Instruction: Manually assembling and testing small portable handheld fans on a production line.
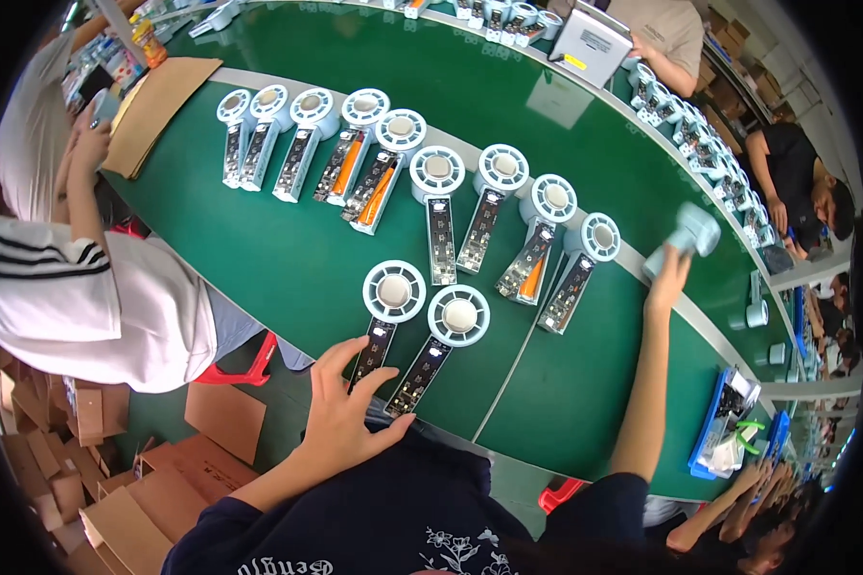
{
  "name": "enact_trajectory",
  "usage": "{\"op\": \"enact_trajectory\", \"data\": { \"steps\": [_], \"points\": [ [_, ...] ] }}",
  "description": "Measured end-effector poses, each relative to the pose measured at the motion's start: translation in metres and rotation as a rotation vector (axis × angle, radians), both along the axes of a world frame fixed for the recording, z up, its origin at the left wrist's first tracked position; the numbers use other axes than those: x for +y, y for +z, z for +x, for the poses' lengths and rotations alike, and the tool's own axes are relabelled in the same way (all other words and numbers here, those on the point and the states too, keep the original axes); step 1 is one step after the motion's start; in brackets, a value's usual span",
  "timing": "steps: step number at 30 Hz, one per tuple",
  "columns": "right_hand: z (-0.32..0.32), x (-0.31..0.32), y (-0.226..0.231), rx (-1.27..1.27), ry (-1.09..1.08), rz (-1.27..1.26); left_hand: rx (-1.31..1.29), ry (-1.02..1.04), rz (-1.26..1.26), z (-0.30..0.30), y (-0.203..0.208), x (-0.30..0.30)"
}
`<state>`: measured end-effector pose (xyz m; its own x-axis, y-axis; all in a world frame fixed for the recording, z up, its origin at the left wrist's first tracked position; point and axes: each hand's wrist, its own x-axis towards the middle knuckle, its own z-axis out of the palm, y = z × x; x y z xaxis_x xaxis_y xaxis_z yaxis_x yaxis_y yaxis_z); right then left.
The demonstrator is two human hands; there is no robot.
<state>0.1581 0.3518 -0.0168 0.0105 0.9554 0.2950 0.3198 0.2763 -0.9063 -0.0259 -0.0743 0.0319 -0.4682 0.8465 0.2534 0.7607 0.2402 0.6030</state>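
Note:
In my right hand (674, 276), stretched out past the grey divider strip, is a pale blue handheld fan (697, 230), blurred by motion. My left hand (340, 412) is at the near table edge, fingers spread over the handles of two handheld fans. The left of these fans (394, 291) lies under its fingers; the thumb meets the lower end of the right one (458, 316). Both handles have no cover, showing dark circuit boards. Beyond them several similar open-handled fans (437, 171) lie in a row, some with orange pieces inside the handles.
The green table (288, 249) is crossed by a grey strip. Cardboard (163, 110) lies at the far left beside a seated co-worker. Across the table, a person's hand is at a grey box (590, 43). More fans line the right curve, above a blue tray (710, 431) of small parts.

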Motion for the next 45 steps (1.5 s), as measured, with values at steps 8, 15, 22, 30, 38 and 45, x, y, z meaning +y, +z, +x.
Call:
{"op": "enact_trajectory", "data": {
  "steps": [8,15,22,30,38,45],
  "points": [
    [0.014,-0.033,0.010,0.440,-0.042,-0.153,0.012,0.181,-0.014,0.026,0.007,0.011],
    [0.010,-0.046,0.005,0.356,-0.046,-0.121,0.174,0.247,-0.207,0.030,0.008,0.029],
    [0.002,-0.055,0.011,0.202,0.053,-0.081,0.196,0.248,-0.244,0.022,0.003,0.041],
    [0.004,-0.056,0.013,0.185,0.076,-0.074,0.044,0.145,-0.091,-0.011,0.015,0.002],
    [0.004,-0.056,0.010,0.135,0.090,-0.039,0.073,0.437,-0.120,-0.107,0.009,-0.039],
    [0.001,-0.060,0.014,0.127,0.072,-0.068,0.165,0.406,-0.211,-0.160,0.006,-0.037]
  ]
}}
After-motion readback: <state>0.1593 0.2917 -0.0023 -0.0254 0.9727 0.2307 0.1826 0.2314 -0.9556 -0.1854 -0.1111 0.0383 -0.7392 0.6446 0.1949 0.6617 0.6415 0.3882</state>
